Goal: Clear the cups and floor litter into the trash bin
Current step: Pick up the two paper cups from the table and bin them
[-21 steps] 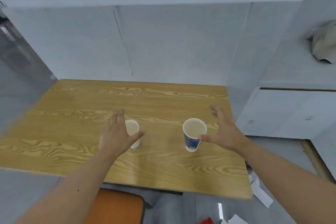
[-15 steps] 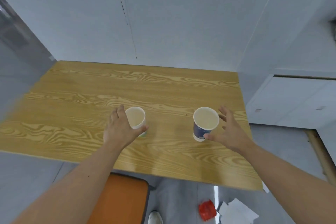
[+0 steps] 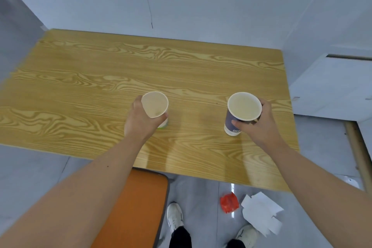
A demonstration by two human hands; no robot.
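Two paper cups stand on the wooden table (image 3: 84,78). My left hand (image 3: 141,121) is wrapped around the smaller white cup with a green base (image 3: 155,104). Around the taller dark blue cup (image 3: 241,110), my right hand (image 3: 259,123) is closed, thumb on its front. Both cups look empty and sit upright near the table top. On the floor under the table's near edge lie a crumpled red wrapper (image 3: 229,202) and white crumpled paper (image 3: 261,210). No trash bin is in view.
An orange chair seat (image 3: 138,203) is tucked at the table's near edge, just left of my white shoes (image 3: 175,215). White walls close off the back, and a white cabinet (image 3: 334,86) stands to the right.
Both hands have closed onto the cups they were reaching for. The view has tilted down, so the floor litter and my shoes now show.
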